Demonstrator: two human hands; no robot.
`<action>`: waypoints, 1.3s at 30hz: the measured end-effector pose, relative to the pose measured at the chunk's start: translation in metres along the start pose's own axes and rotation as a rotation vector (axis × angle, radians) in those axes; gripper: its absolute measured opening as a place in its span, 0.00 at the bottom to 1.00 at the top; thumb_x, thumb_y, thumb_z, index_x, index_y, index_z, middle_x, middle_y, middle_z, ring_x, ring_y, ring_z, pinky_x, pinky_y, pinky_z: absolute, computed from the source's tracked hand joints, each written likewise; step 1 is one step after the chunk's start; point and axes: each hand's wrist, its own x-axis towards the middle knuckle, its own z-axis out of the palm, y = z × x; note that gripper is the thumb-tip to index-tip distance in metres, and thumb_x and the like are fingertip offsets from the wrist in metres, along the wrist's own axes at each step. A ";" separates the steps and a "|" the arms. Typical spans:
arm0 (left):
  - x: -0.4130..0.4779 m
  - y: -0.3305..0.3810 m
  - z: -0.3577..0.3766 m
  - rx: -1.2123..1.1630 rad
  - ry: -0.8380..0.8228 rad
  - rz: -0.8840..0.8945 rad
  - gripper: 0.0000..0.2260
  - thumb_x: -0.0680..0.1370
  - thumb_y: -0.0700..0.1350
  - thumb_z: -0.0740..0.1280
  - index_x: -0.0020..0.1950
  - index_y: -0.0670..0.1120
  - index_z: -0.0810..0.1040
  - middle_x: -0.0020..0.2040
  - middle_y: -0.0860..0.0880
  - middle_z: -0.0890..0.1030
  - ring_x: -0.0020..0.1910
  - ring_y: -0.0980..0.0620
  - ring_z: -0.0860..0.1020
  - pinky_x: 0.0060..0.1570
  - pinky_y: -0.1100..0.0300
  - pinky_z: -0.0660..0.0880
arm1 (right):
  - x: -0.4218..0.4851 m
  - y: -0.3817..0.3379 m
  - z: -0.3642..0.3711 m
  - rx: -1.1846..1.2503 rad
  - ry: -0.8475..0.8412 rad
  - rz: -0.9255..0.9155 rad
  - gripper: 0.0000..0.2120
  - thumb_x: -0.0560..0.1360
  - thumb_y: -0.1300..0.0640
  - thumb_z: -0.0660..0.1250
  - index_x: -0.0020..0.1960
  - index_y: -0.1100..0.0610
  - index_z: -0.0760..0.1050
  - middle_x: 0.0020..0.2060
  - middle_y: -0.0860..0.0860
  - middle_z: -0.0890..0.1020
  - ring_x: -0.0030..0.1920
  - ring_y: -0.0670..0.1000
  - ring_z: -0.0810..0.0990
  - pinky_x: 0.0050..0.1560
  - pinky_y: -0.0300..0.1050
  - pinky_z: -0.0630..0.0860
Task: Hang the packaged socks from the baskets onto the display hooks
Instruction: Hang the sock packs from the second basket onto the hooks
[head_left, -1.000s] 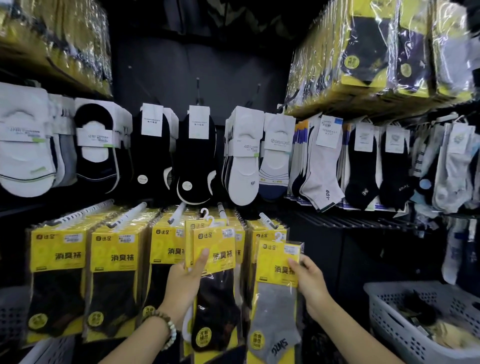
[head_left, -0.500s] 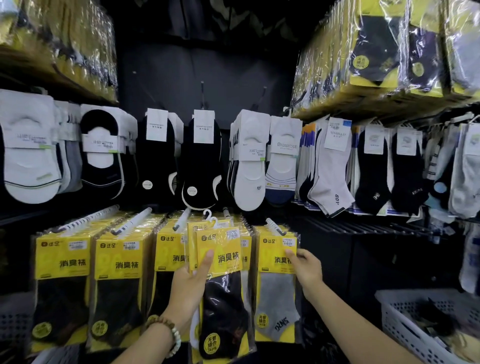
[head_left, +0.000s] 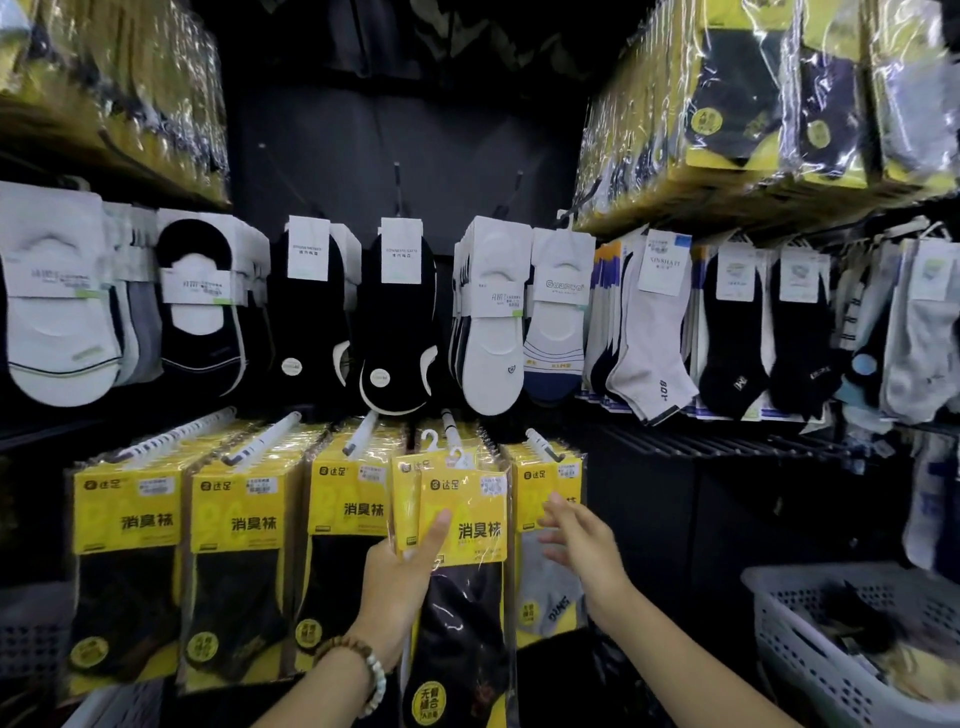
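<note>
My left hand (head_left: 402, 577) grips a small stack of yellow-carded packs of black socks (head_left: 462, 519), thumb across the front card, their white hanger hooks just below a white display hook (head_left: 448, 420). My right hand (head_left: 582, 540) hovers open, fingers spread, in front of the pack of grey socks (head_left: 548, 587) that hangs on the display hook at the right end of the row (head_left: 540, 444); it is not holding it. More yellow packs hang on the hooks to the left (head_left: 239, 525).
A white plastic basket (head_left: 810, 654) with sock packs stands at the lower right. Another basket edge (head_left: 124, 701) shows at the lower left. Rows of loose carded socks hang above, and wrapped yellow bundles sit on the top shelves.
My right hand has hung the grey-sock pack on the right hook, let go and drawn back a little. My left hand still holds the black-sock packs in about the same place.
</note>
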 end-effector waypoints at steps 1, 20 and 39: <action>-0.003 0.000 0.005 -0.011 -0.011 -0.017 0.33 0.63 0.66 0.67 0.51 0.38 0.78 0.31 0.46 0.80 0.39 0.54 0.81 0.47 0.60 0.74 | -0.006 -0.007 0.004 -0.004 -0.061 -0.010 0.13 0.77 0.47 0.64 0.51 0.55 0.79 0.44 0.52 0.82 0.43 0.49 0.82 0.42 0.38 0.78; 0.008 -0.007 -0.007 -0.015 -0.060 0.024 0.14 0.76 0.58 0.62 0.45 0.49 0.79 0.29 0.48 0.74 0.31 0.50 0.71 0.33 0.60 0.67 | 0.008 -0.008 -0.048 0.053 0.194 -0.001 0.03 0.78 0.59 0.65 0.50 0.55 0.78 0.46 0.55 0.84 0.48 0.54 0.82 0.54 0.53 0.79; 0.012 -0.010 0.002 0.012 -0.144 0.067 0.21 0.67 0.66 0.61 0.42 0.48 0.74 0.38 0.43 0.72 0.34 0.50 0.69 0.33 0.61 0.65 | 0.038 0.032 -0.033 -0.064 0.373 0.104 0.13 0.71 0.56 0.73 0.51 0.60 0.75 0.45 0.56 0.80 0.49 0.56 0.80 0.53 0.50 0.78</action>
